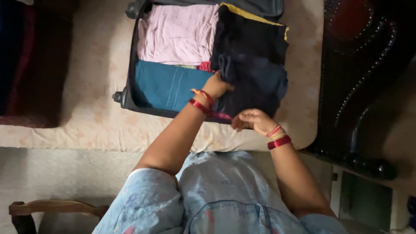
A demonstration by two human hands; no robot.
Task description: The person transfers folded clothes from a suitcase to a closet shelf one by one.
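Head view looks down on an open suitcase (130, 93) lying on a bed (86, 125), its near rim towards the bed's front edge. Folded dark navy garment (253, 82) sits in the suitcase's right half, atop a black layer with a yellow edge (247, 15). Soft cloth, light, limp; judged likely to sag and unfold if lifted by one corner, so best taken under a folded edge with both hands.

Left hand (216, 85): arm stretched forward, wrist with red bangles over the near rim, fingers closed on the garment's left fold. Right hand (253, 120): drawn back at the suitcase's near right corner, fingers curled, pinching what seems to be the garment's lower edge; exact hold cannot be told in the dim light. Hands apart, a little cloth between them.

Left half: pink folded cloth (177, 34) at the far side, teal folded cloth (167, 86) nearer. Wooden chair arm (52, 208) at lower left.
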